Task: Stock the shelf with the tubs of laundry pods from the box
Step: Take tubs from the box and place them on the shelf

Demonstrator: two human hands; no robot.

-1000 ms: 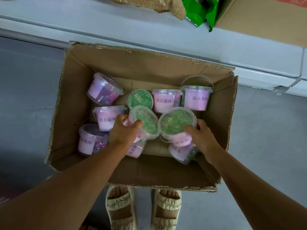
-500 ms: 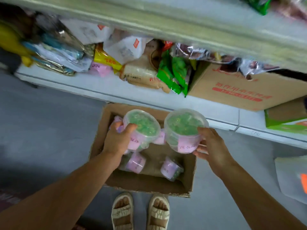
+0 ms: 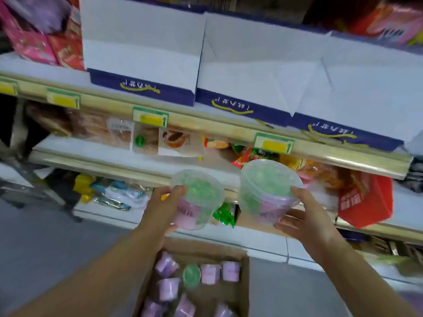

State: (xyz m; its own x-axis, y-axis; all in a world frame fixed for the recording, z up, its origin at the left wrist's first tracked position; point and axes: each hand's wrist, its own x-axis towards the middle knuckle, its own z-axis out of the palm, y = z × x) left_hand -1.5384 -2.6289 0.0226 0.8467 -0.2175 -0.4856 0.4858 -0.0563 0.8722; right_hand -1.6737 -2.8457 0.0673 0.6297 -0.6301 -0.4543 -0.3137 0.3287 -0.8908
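Over the open box (image 3: 243, 282), a person's left hand (image 3: 160, 209) and right hand (image 3: 306, 220) each clasp an upright tub — left tub (image 3: 198, 202), right tub (image 3: 267, 191) — before the shelf (image 3: 96, 149) beyond, apparently nearer the right.

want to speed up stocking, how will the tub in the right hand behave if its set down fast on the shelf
The tub looks like thin clear plastic, so it probably flexes under a hard grip from the right hand. It is wider at the lid than at the base and packed with green pods, so it may tip if set down off-level. The smooth wall could be slippery.
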